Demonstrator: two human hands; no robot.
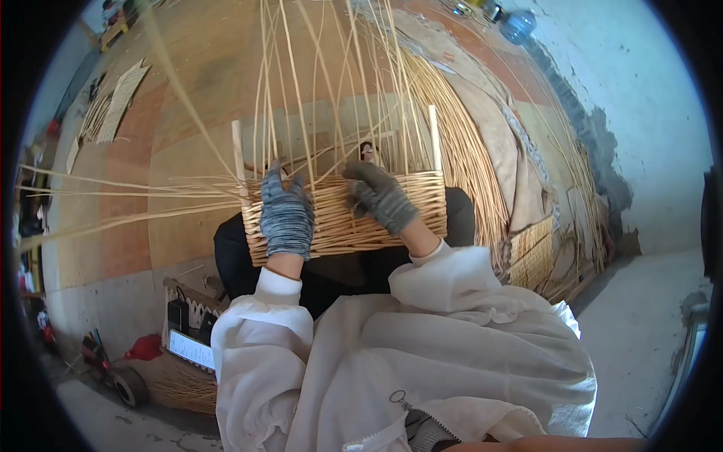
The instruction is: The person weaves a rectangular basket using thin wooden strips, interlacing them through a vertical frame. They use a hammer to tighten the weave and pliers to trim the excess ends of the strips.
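My gloved left hand (286,212) rests on the left part of a woven wicker panel (335,230), fingers extended up and slightly apart among the pale rods. My gloved right hand (380,198) is at the panel's upper edge right of centre, fingers curled on the rods there. Long upright rods (309,90) rise from the weave between wooden corner posts (434,135), and loose strands (128,190) stretch out leftward. The panel lies across my dark-clad lap (459,215). A small dark object (367,151) behind the upper edge is too small to make out.
A long bundle of rods (482,173) lies right, beside a cloth (508,128) and a wall (640,90). A water jug (518,26) stands far back. Woven pieces (120,102) lie back left; a crate (188,339), red object (144,348) and tape roll (132,384) sit lower left.
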